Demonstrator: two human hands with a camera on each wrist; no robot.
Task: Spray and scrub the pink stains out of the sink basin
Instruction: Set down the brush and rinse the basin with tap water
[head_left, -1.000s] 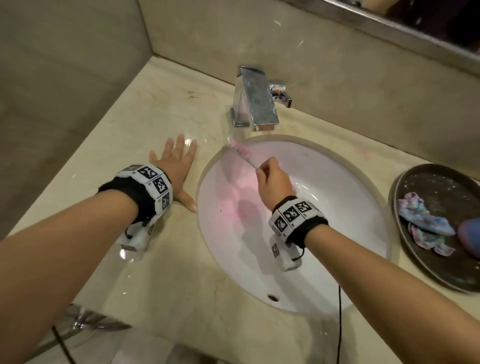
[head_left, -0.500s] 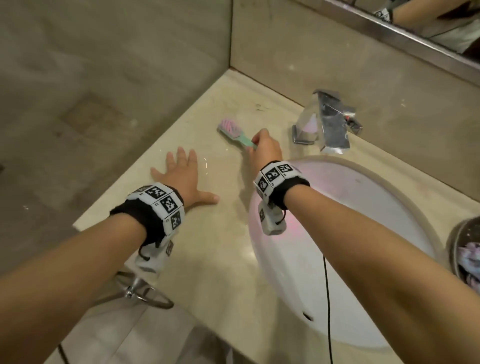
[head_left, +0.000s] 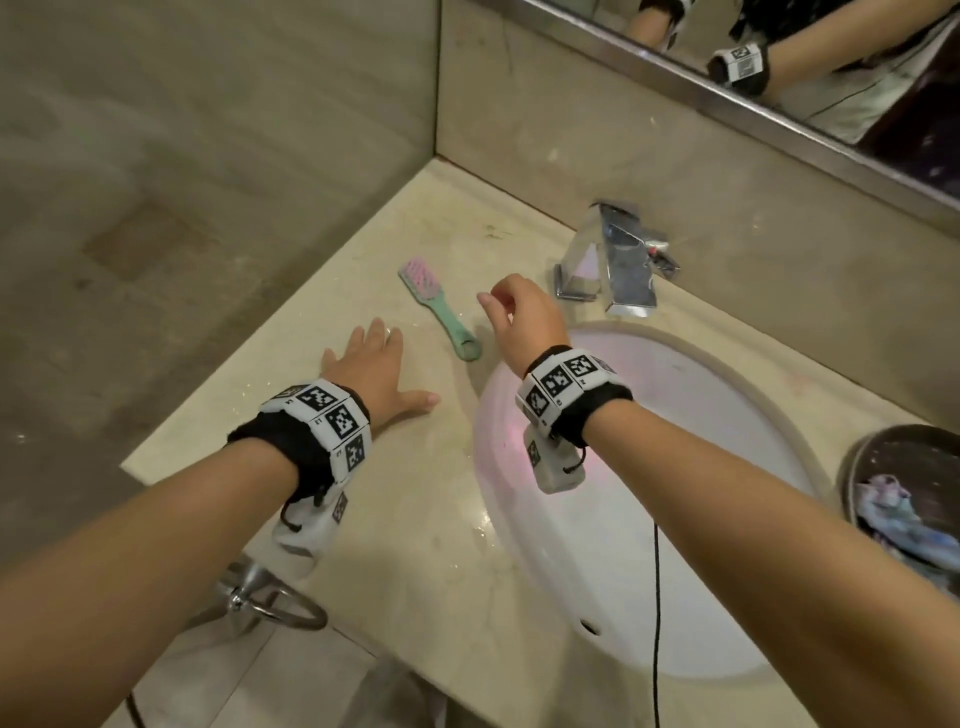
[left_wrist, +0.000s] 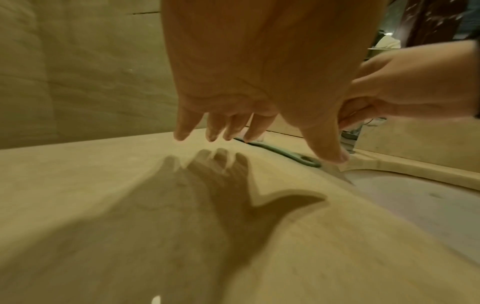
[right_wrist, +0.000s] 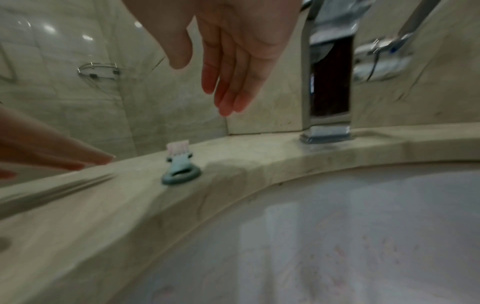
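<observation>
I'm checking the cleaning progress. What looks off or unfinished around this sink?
Pink staining still tints the left wall of the sink basin, yet the brush lies idle on the countertop and neither hand holds it.

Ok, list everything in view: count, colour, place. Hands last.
brush: one, green handle, pink bristles, lying on the counter between the hands, touched by neither
sink: one, white, set in the counter, faint pink stains on its left wall
faucet: one, chrome, behind the sink
counter: one, beige marble
tray: one, dark, round, right of the sink
cloth: one, pastel multicolour, in the tray
mirror: one, metal-edged, above the back wall
towel ring: one, chrome, below the counter's front edge
left hand: fingers straight and spread, over the counter left of the sink
right hand: empty, fingers relaxed, above the counter near the faucet
</observation>
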